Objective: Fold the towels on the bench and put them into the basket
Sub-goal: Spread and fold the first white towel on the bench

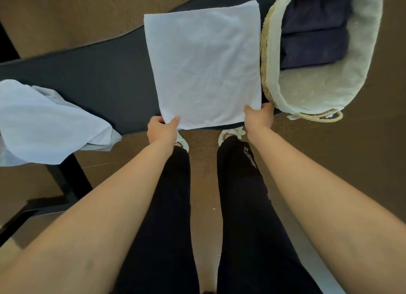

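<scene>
Pinching both near corners of the towel on the bench.
My left hand [161, 130] and right hand [259, 115] each pinch a near corner, thumb on top, of the flat rectangular white cloth towel [204, 67], which is spread across the long dark bench [105, 82]. A crumpled pale-blue towel [44, 122] hangs off the left end. Just right is an oval woven straw basket with cream lining [270, 58], folded navy towels [314, 36] in its far end. Brown floor [329, 161] below.

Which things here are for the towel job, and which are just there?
For the job: flat white towel, crumpled towel, basket, dark folded towels inside it, bench, left hand, right hand.
Just there: white shoes, black trousers, brown floor.
</scene>
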{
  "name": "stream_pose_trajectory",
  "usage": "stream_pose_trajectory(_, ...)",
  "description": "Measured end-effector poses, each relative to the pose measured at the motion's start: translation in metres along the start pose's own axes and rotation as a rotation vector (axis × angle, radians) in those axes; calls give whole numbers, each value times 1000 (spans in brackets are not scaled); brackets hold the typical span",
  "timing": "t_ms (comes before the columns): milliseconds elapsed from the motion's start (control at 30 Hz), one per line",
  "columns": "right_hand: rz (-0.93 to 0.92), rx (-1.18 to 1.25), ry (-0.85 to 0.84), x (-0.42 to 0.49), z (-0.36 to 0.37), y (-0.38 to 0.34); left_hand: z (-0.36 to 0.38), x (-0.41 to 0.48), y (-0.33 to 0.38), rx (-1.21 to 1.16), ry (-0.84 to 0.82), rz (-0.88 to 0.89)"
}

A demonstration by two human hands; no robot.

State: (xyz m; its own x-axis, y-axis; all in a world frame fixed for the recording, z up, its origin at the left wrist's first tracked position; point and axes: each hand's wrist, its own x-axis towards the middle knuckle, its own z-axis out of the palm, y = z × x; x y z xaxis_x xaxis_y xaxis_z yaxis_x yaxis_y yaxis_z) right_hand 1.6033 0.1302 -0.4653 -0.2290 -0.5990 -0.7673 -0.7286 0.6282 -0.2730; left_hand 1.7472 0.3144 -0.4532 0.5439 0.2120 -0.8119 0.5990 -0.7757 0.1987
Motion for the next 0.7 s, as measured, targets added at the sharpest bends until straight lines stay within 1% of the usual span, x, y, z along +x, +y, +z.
stream_pose_trajectory(67,-3,12,-11,-1,0,0,-5,4,-3,9,-37,35)
stream_pose_trajectory(133,-25,-19,-32,-2,-2,0,-11,6,-8,-12,-35,52)
stream_pose_trajectory(200,-43,-78,-68,-5,-5,1,-18,7,-12,-46,-36,55)
stream_pose_trajectory(333,-52,-107,-135,-16,-12,17,-31,7,-28,-97,-68,32)
stream_pose_trajectory(500,37,-118,-237,-38,-20,44,-51,-1,-54,-116,-50,-12)
stream_pose_trajectory(600,-35,-149,-202,-57,-25,50,-63,-10,-54,-174,-21,23)
stream_pose_trajectory(700,-147,-43,-206,-70,-29,45,-75,-15,-40,-203,-18,143)
